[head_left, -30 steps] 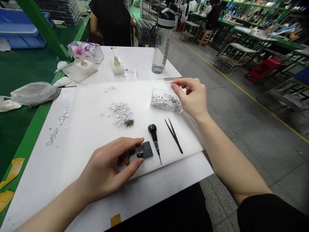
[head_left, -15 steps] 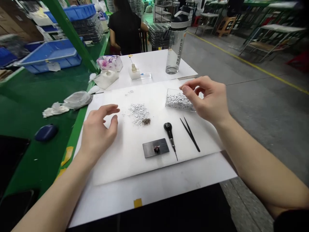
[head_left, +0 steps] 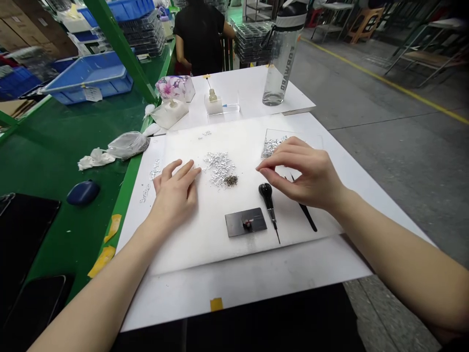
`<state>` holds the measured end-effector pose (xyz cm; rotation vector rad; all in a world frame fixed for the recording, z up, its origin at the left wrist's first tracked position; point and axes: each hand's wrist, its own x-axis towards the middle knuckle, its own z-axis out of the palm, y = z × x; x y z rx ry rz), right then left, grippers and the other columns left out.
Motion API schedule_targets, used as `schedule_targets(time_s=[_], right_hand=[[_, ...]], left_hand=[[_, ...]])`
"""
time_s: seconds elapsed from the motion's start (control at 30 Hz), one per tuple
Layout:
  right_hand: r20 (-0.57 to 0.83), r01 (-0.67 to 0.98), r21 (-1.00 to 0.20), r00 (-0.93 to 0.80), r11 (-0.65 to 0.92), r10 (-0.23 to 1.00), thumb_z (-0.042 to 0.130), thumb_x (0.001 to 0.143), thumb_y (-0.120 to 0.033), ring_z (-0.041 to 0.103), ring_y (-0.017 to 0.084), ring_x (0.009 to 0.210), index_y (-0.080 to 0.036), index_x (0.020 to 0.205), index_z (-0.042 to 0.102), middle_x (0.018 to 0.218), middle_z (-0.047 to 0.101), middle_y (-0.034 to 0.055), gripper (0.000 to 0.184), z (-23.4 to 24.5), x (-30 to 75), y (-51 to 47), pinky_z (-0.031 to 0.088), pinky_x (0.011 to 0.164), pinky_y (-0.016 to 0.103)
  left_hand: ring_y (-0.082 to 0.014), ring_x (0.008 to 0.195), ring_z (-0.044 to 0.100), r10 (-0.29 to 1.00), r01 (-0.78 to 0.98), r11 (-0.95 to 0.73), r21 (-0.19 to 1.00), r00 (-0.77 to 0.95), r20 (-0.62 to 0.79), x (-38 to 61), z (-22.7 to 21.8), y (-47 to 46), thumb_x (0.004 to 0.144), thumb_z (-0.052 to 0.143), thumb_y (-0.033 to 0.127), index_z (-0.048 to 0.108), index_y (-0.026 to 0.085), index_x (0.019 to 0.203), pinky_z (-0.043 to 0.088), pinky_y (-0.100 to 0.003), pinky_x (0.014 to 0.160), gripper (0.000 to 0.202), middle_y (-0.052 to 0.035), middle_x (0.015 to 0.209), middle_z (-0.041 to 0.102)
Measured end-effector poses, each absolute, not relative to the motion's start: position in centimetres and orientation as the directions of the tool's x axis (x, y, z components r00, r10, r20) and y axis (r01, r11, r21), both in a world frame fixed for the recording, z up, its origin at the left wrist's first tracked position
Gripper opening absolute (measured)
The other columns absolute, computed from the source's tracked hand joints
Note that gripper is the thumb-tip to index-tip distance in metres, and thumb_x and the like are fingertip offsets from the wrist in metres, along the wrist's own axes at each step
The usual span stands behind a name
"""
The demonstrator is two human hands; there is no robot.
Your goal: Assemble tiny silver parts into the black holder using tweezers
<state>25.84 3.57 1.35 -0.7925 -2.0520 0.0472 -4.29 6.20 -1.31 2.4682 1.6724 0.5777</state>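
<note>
My left hand [head_left: 175,195] lies palm down on the white foam mat [head_left: 205,249], fingers spread, holding nothing. Just right of its fingertips is a loose pile of small silvery pieces [head_left: 219,164], with a little heap of tiny brownish parts [head_left: 230,181] at its lower edge. Above the mat, thumb and forefinger of my right hand [head_left: 308,173] are pinched together; whatever is between them is too small to make out. This hand partly hides a clear box of silvery pieces [head_left: 273,145] and the black tweezers [head_left: 308,218]. A black-handled screwdriver [head_left: 266,195] and a dark metal block [head_left: 234,225] lie nearer me.
Behind the mat stand a clear water bottle [head_left: 280,63], a small needle bottle [head_left: 212,95] and a floral tissue pack [head_left: 176,88]. On the green bench at left are a blue tray [head_left: 91,78] and a dark blue mouse [head_left: 83,192]. Someone in black [head_left: 201,39] sits ahead.
My left hand has turned palm down and settled on the mat with its fingers spread. My right hand has moved left and down from the clear box, pinched, now over the tweezers' tips.
</note>
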Motion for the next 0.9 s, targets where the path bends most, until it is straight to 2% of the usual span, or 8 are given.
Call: schedule_targets(time_s=[0.17,0.3,0.43,0.6,0.7,0.8,0.9], right_hand=[[0.744,0.511,-0.310,-0.395,0.802,0.539,0.070,0.096,-0.011,0.064,0.022,0.074,-0.026,0.093,0.073,0.077,0.075,0.0011,0.015,1.4,25.8,3.4,0.054,0.075,0.041],[0.734,0.518,-0.329,-0.386,0.790,0.559,0.070,0.096,-0.014,0.066,0.022,0.075,-0.030,0.093,0.074,0.078,0.076,-0.0005,0.017,1.5,25.6,3.1,0.054,0.074,0.042],[0.718,0.539,-0.367,-0.354,0.758,0.599,0.067,0.097,-0.021,0.067,0.023,0.074,-0.032,0.090,0.075,0.078,0.076,-0.0015,0.016,1.6,25.4,2.8,0.054,0.074,0.044],[0.709,0.534,-0.365,-0.371,0.763,0.600,0.067,0.098,-0.021,0.066,0.023,0.074,-0.032,0.089,0.075,0.077,0.076,-0.0009,0.016,1.6,25.4,2.7,0.055,0.075,0.043],[0.709,0.505,-0.355,-0.404,0.787,0.579,0.067,0.098,-0.019,0.066,0.021,0.074,-0.031,0.090,0.075,0.078,0.076,-0.0011,0.017,1.6,25.4,2.7,0.054,0.074,0.042],[0.715,0.466,-0.344,-0.433,0.815,0.549,0.067,0.098,-0.016,0.066,0.020,0.073,-0.030,0.092,0.075,0.078,0.076,-0.0013,0.017,1.7,25.3,2.7,0.054,0.073,0.040],[0.712,0.404,-0.364,-0.460,0.839,0.530,0.066,0.098,-0.013,0.068,0.019,0.074,-0.028,0.095,0.075,0.080,0.077,-0.0004,0.017,1.6,25.2,2.6,0.055,0.073,0.038]], left_hand=[[-0.0393,0.135,0.058,0.906,0.857,-0.395,0.332,0.305,0.293,-4.5,-1.2,6.4,0.099,0.048,0.017,0.078,0.022,0.126,0.043,-0.068,0.112,0.041,-0.0097,0.141,0.074],[-0.0329,0.123,0.068,0.876,0.800,-0.441,0.406,0.286,0.389,-4.8,-1.2,6.6,0.094,0.055,0.015,0.084,0.022,0.111,0.053,-0.056,0.112,0.034,-0.0075,0.128,0.080],[-0.0269,0.112,0.077,0.831,0.726,-0.461,0.510,0.152,0.535,-4.8,-0.9,6.4,0.093,0.065,0.017,0.085,0.026,0.101,0.060,-0.045,0.106,0.024,-0.0032,0.118,0.083],[-0.0255,0.098,0.081,0.802,0.571,-0.493,0.656,0.007,0.597,-4.2,-0.1,5.6,0.090,0.078,0.018,0.085,0.027,0.086,0.067,-0.043,0.095,0.012,-0.0006,0.100,0.085],[-0.0234,0.095,0.081,0.816,0.473,-0.519,0.712,0.025,0.578,-3.3,0.5,4.5,0.087,0.081,0.015,0.085,0.027,0.086,0.068,-0.040,0.091,0.012,-0.0006,0.098,0.085],[-0.0194,0.085,0.080,0.834,0.407,-0.537,0.739,0.127,0.537,-2.1,1.1,2.9,0.085,0.085,0.016,0.086,0.028,0.088,0.069,-0.034,0.082,0.013,0.0016,0.092,0.085],[-0.0186,0.078,0.079,0.838,0.386,-0.545,0.744,0.227,0.496,-1.2,1.4,1.4,0.084,0.087,0.017,0.086,0.029,0.094,0.069,-0.033,0.075,0.015,0.0026,0.090,0.085]])
